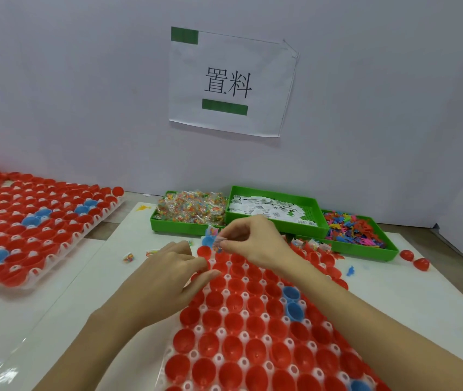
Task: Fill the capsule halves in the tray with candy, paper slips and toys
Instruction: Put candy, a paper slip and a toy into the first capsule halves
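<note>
Trays of capsule halves, two: second tray (41, 266) at the table's left edge, filled mostly with red halves plus several blue; working tray (267, 317) at the near centre, red capsule halves (233, 320) throughout, exact count not readable, with two blue halves (292, 301) side by side right of its middle, one at its far left corner and one at the near edge. Loose candy packets on the white mat (89, 280), two, just left of the working tray. Left hand (165, 280), fingers curled over the working tray's far left part, resting on the halves; whether it holds anything cannot be told. Right hand (252, 241), thumb and forefinger pinching one candy packet (217, 244) above the tray's far left corner. Green bins along the far edge, three: candy bin (188, 208), paper-slip bin (275, 211), toy bin (354, 230). Loose red halves (415, 259), two, right of the toy bin. Paper sign (230, 83), one, on the wall.
</note>
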Action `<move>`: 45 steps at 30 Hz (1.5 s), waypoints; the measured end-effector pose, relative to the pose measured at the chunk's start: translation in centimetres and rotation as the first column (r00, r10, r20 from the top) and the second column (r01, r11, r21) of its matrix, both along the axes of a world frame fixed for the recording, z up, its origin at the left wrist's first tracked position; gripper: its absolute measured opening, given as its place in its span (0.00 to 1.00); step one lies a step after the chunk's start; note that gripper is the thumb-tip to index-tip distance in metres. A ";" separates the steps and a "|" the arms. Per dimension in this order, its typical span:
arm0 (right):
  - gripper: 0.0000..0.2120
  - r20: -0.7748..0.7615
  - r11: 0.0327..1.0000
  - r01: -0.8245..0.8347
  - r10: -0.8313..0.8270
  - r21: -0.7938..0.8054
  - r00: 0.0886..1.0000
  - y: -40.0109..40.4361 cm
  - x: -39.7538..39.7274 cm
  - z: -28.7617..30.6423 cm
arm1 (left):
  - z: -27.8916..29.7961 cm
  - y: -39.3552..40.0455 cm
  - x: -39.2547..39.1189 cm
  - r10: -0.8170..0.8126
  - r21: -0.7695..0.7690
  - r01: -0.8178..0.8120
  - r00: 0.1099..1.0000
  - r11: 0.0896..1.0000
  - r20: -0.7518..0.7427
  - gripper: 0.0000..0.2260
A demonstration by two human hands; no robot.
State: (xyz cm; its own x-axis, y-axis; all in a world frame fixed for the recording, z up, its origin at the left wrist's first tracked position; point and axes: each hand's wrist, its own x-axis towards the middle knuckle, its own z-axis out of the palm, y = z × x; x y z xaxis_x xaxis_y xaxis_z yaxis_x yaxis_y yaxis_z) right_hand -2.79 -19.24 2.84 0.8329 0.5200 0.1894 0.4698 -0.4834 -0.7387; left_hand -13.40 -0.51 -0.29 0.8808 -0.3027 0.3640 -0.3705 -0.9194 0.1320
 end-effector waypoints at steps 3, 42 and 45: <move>0.05 0.033 0.998 -0.012 0.014 -0.063 0.999 2.1 0.4 -0.6 | 0.0 0.2 -0.1 -0.007 0.003 0.007 1.000 1.000 -0.009 0.33; 0.07 0.029 0.778 -0.099 0.149 -0.621 0.988 6.7 1.2 2.1 | -0.5 1.6 -0.1 0.068 -0.052 -0.072 0.994 0.996 -0.082 0.20; 0.08 0.083 0.780 -0.060 0.142 -0.623 0.986 6.8 0.9 2.1 | -0.5 1.7 -0.1 0.057 -0.066 -0.063 0.994 0.996 -0.089 0.16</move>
